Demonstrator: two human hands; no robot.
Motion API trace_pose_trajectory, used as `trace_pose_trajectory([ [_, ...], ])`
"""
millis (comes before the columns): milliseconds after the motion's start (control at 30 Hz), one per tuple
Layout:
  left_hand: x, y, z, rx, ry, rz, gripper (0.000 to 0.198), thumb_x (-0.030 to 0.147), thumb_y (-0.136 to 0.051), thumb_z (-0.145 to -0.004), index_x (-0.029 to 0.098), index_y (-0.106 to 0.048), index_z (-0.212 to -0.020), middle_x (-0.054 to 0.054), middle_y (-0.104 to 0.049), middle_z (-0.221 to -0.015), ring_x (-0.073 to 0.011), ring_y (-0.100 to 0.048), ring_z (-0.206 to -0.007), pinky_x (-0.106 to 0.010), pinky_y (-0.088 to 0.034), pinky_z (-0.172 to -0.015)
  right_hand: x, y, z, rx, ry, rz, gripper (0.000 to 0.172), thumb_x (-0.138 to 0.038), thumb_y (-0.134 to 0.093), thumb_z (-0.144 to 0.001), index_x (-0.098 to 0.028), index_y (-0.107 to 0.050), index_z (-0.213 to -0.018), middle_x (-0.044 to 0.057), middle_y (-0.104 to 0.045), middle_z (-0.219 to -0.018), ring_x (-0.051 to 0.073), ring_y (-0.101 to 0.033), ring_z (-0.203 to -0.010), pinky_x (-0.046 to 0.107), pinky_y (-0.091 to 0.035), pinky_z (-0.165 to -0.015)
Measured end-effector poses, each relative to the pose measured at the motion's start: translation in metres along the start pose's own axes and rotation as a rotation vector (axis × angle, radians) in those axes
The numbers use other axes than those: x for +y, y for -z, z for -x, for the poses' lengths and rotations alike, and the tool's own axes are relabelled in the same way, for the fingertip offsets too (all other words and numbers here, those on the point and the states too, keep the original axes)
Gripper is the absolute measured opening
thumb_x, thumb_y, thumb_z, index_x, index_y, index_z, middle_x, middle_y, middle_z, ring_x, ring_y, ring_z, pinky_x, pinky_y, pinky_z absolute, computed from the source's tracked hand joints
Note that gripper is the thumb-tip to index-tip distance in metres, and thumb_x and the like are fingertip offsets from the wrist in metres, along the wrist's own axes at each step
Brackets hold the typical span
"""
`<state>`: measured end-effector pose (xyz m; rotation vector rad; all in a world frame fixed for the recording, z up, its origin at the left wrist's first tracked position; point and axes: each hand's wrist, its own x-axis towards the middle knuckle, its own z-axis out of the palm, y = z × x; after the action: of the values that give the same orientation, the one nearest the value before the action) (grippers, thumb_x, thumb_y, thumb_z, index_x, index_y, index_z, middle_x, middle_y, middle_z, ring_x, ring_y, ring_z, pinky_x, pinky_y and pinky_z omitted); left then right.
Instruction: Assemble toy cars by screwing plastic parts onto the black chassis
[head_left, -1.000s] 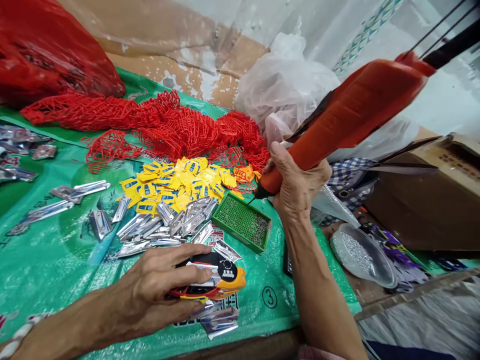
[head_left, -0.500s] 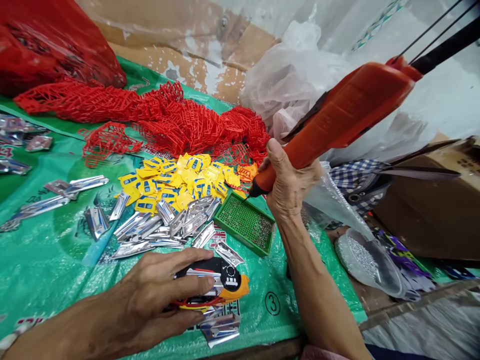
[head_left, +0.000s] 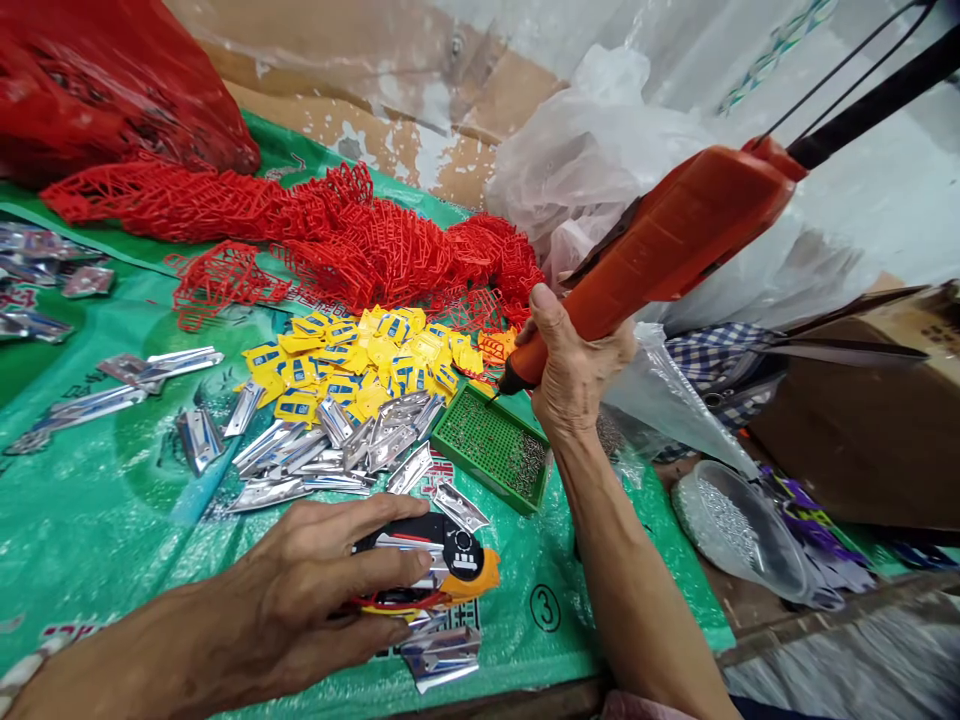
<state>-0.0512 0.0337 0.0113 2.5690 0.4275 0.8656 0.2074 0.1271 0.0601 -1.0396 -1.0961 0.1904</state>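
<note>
Right hand (head_left: 581,385)'s wrapped round a red power screwdriver (head_left: 667,250), long axis slanting down-left to the green screw tray (head_left: 486,478), just left of that hand and nearer it than the left hand (head_left: 300,580), whose fingers and thumb clamp a black-and-orange toy piece (head_left: 463,555).

Lighting's decent and fairly even, maybe from overhead, hard to be sure. Crisp glare on the silver parts (head_left: 270,492) and crinkly green sheet (head_left: 97,520), just a dull sheen on the red driver (head_left: 660,250). Front of the cardboard box (head_left: 847,440) is shadowed. Wide-angle stretch at the edges, corners a bit soft.
</note>
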Motion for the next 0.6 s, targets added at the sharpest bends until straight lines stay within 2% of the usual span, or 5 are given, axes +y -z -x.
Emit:
trace_pose_trajectory([
  [133,-0.002,-0.006,0.001,0.043,0.020,0.041,0.028,0.042,-0.046,-0.105,0.024,-0.059,-0.122,-0.011,-0.066,-0.130,-0.0210,-0.069,-0.112,-0.027,-0.057,-0.084,-0.020,-0.005,-0.002,0.067,0.022,-0.121,0.033,-0.038,-0.085,-0.068,-0.021,-0.057,-0.075,-0.006,-0.058,-0.058,0.013,-0.055,-0.045,0.028,-0.046,-0.042],
  [300,-0.006,-0.010,-0.001,0.055,-0.026,0.123,0.022,0.037,-0.053,-0.103,0.021,-0.061,-0.115,-0.013,-0.067,-0.126,-0.0195,-0.072,-0.099,-0.024,-0.057,-0.075,-0.063,-0.005,0.000,0.070,0.037,-0.200,0.027,-0.032,-0.082,-0.068,-0.018,-0.060,-0.074,-0.006,-0.056,-0.056,0.011,-0.052,-0.042,0.028,-0.046,-0.042],
  [433,-0.008,-0.008,-0.002,0.058,-0.028,0.158,0.025,0.035,-0.060,-0.099,0.019,-0.063,-0.118,-0.016,-0.066,-0.126,-0.0206,-0.071,-0.102,-0.026,-0.058,-0.077,-0.104,0.000,0.013,0.013,-0.079,-0.258,0.022,-0.032,-0.080,-0.061,-0.018,-0.065,-0.068,-0.004,-0.054,-0.056,0.011,-0.049,-0.042,0.028,-0.041,-0.038],
  [600,-0.006,-0.002,-0.005,-0.007,-0.015,0.158,0.026,0.035,-0.059,-0.100,0.015,-0.067,-0.115,-0.017,-0.067,-0.125,-0.0225,-0.071,-0.104,-0.030,-0.060,-0.082,-0.139,0.009,0.038,-0.033,-0.135,-0.330,0.019,-0.035,-0.076,-0.072,-0.017,-0.072,-0.074,-0.004,-0.051,-0.050,0.009,-0.045,-0.043,0.026,-0.039,-0.038],
])
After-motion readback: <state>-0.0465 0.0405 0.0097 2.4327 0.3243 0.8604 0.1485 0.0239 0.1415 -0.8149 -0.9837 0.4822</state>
